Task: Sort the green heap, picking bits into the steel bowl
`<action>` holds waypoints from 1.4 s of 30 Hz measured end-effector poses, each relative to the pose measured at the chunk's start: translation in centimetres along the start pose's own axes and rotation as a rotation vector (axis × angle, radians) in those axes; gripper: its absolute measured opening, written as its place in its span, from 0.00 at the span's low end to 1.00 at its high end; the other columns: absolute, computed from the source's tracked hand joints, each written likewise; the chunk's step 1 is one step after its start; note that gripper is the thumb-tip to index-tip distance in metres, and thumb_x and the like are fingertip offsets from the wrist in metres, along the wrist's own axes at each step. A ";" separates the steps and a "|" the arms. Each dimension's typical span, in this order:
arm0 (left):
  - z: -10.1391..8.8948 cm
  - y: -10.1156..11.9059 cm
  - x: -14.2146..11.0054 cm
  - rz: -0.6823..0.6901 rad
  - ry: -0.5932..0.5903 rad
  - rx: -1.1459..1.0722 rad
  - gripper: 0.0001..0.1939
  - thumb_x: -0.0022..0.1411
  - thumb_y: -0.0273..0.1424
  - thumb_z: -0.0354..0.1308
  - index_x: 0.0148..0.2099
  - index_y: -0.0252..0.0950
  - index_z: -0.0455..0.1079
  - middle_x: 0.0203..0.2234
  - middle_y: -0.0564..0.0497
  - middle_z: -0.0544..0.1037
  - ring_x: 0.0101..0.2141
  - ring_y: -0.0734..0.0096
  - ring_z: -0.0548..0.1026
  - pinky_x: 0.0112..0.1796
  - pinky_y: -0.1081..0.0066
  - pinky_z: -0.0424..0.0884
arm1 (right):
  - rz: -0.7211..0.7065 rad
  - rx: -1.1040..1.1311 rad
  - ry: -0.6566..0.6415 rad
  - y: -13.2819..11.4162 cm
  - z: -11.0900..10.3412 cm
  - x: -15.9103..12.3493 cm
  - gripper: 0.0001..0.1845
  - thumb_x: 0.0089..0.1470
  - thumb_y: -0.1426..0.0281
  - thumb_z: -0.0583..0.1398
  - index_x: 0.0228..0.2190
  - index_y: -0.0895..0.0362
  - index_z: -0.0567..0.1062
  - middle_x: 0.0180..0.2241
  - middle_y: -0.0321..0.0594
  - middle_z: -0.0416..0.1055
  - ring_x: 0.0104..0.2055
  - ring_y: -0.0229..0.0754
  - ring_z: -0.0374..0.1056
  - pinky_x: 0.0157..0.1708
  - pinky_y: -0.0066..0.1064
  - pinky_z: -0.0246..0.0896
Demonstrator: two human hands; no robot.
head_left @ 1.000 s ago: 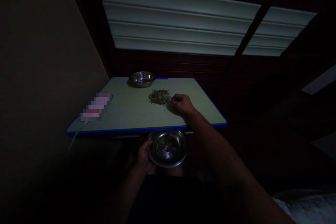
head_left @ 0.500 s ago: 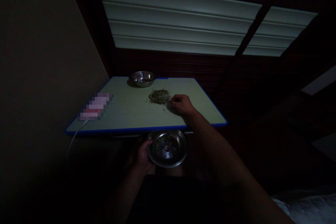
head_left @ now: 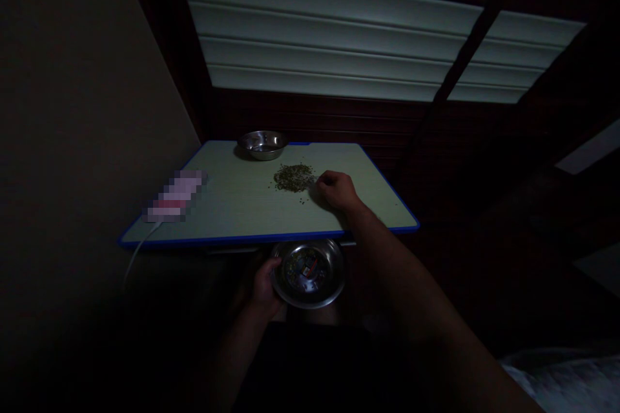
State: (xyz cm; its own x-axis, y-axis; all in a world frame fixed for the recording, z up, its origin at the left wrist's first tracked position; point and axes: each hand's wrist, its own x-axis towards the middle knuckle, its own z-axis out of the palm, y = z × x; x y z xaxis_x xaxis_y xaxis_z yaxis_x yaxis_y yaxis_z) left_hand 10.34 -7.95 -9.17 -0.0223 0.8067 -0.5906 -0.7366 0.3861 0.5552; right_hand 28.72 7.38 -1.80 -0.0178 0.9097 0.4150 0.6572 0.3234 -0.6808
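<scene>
My left hand [head_left: 266, 282] grips the left rim of a shiny metal bowl [head_left: 334, 290], held below the table's front edge. Inside that bowl lie small bits and a label-like patch with orange on it. On the table, my right hand [head_left: 338, 190] rests at the right edge of a loose pile of small greenish-brown grains [head_left: 293, 177]. Its fingers are pinched together, and whatever lies between them is too small and dark to make out. A few stray grains lie just in front of the pile.
The pale table [head_left: 232, 206] has a blue edge. A second metal bowl [head_left: 263, 145] stands at its back. A blurred-out phone-like object [head_left: 177, 195] with a white cable [head_left: 135, 255] lies at the left. Behind is a dark wooden panel with pale slats [head_left: 320, 32]. The room is dim.
Very little differs. The fingers of my right hand have shifted slightly at the pile's edge; the bowl in my left hand stays almost where it was.
</scene>
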 end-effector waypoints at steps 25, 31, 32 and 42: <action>-0.3 -0.1 0.2 0.024 -0.025 0.018 0.04 0.45 0.28 0.59 0.27 0.33 0.74 0.20 0.47 0.79 0.26 0.60 0.78 0.29 0.66 0.74 | -0.066 0.092 -0.047 0.4 0.3 0.0 0.10 0.47 0.67 0.57 0.27 0.59 0.77 0.26 0.36 0.73 0.29 0.37 0.65 0.34 0.28 0.58; -0.3 0.0 0.2 -0.006 -0.019 0.005 0.03 0.46 0.28 0.60 0.27 0.34 0.74 0.19 0.48 0.78 0.27 0.58 0.78 0.31 0.64 0.75 | -0.062 0.089 -0.070 0.4 0.3 0.1 0.10 0.47 0.67 0.58 0.28 0.58 0.77 0.26 0.35 0.73 0.30 0.37 0.66 0.33 0.28 0.58; -0.3 0.0 0.2 -0.013 -0.019 0.002 0.04 0.46 0.28 0.60 0.27 0.33 0.74 0.19 0.48 0.78 0.27 0.58 0.78 0.31 0.64 0.75 | -0.059 0.095 -0.068 0.4 0.3 0.1 0.09 0.47 0.68 0.58 0.27 0.58 0.77 0.25 0.35 0.73 0.29 0.37 0.66 0.33 0.28 0.58; -0.7 -0.1 0.5 -0.017 -0.031 -0.002 0.05 0.45 0.28 0.61 0.28 0.34 0.74 0.21 0.47 0.79 0.27 0.58 0.79 0.31 0.64 0.75 | -0.080 0.106 -0.092 0.2 0.2 0.1 0.10 0.48 0.66 0.58 0.27 0.59 0.77 0.26 0.36 0.73 0.30 0.37 0.65 0.34 0.28 0.58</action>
State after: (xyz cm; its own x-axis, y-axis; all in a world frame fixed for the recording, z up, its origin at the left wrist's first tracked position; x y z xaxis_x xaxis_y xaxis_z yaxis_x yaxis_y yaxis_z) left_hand 9.97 -7.84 -9.94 0.0114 0.8135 -0.5815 -0.7379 0.3993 0.5441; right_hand 28.67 7.56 -1.99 -0.1395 0.8983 0.4167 0.5677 0.4173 -0.7096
